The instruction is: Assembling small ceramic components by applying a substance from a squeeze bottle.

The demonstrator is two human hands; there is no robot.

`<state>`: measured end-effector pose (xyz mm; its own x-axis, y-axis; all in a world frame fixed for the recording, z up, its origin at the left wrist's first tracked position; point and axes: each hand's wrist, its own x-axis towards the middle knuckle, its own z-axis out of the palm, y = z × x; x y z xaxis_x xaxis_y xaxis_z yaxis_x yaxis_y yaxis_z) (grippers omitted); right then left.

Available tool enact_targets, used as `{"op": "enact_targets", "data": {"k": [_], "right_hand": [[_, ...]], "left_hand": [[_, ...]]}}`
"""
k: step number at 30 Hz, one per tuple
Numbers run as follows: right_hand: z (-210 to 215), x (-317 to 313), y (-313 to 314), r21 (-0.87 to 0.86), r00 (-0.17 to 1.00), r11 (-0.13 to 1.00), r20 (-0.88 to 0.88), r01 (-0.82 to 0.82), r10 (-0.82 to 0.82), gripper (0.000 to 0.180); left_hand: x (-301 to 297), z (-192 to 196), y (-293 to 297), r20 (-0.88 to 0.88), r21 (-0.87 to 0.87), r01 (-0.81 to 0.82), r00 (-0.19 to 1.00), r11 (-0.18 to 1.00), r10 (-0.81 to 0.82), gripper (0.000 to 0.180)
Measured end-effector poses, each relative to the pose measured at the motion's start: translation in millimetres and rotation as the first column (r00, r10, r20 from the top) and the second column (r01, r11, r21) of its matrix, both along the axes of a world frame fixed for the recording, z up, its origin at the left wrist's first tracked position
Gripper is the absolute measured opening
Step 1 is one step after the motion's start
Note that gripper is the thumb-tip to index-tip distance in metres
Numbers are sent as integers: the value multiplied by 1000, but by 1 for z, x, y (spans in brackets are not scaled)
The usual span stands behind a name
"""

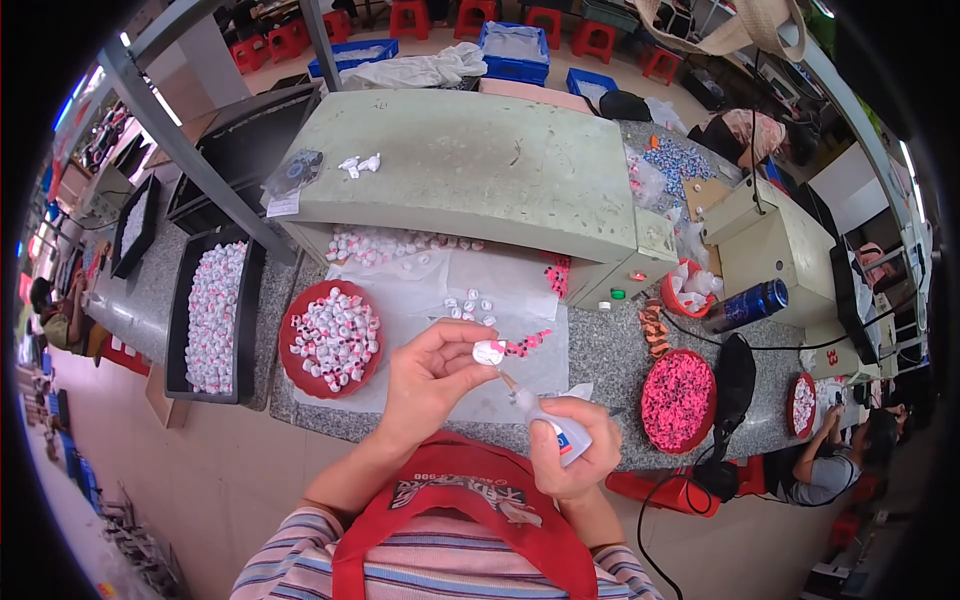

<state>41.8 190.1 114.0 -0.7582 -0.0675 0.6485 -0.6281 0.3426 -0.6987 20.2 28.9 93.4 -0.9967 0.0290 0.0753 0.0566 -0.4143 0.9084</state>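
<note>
Two hands work close together, though apart, over the near edge of the speckled grey bench (625, 335). The left hand (425, 378) pinches a small rounded white piece (489, 352) between thumb and fingers, above the near part of a white sheet (405, 290) on the bench. The right hand (572, 450) is wrapped around a translucent squeeze bottle (566, 432), its thin nozzle (512, 388) slanting up toward the underside of that piece; whether the tip touches it, I cannot tell. Just beyond the pinched piece lies a short trail of pink-and-black bits (530, 343), and farther back on the sheet sits a loose cluster of white pieces (470, 306). Toward the bench's near left corner stands a red scalloped dish (286, 345) heaped with white pieces bearing pink marks; left of it is a long black tray (248, 310) filled with similar ones. A big grey-green box (470, 150) spans the bench behind the sheet, with more white pieces under its front opening. Right of the hands, at the near edge, is a red bowl (712, 400) full of pink-and-black bits, with a black cloth item (737, 370) just beside it. Behind that bowl lies an orange-brown scrunchie (655, 330), then a red basket (668, 295) holding clear plastic and a dark blue bottle (745, 306) tipped on its side.
</note>
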Motion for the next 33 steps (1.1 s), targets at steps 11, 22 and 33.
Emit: {"op": "enact_targets", "data": {"k": [11, 22, 33], "right_hand": [[-38, -38, 34, -385, 718, 898, 685, 212, 124, 20], [-288, -106, 30, 463, 686, 882, 615, 85, -389, 32], [-291, -95, 41, 401, 594, 905, 696, 144, -403, 26]], "left_hand": [[1, -11, -9, 38, -86, -54, 998, 995, 57, 33], [-4, -27, -5, 146, -85, -58, 987, 995, 70, 36], [3, -30, -11, 199, -13, -59, 978, 998, 61, 36]]}}
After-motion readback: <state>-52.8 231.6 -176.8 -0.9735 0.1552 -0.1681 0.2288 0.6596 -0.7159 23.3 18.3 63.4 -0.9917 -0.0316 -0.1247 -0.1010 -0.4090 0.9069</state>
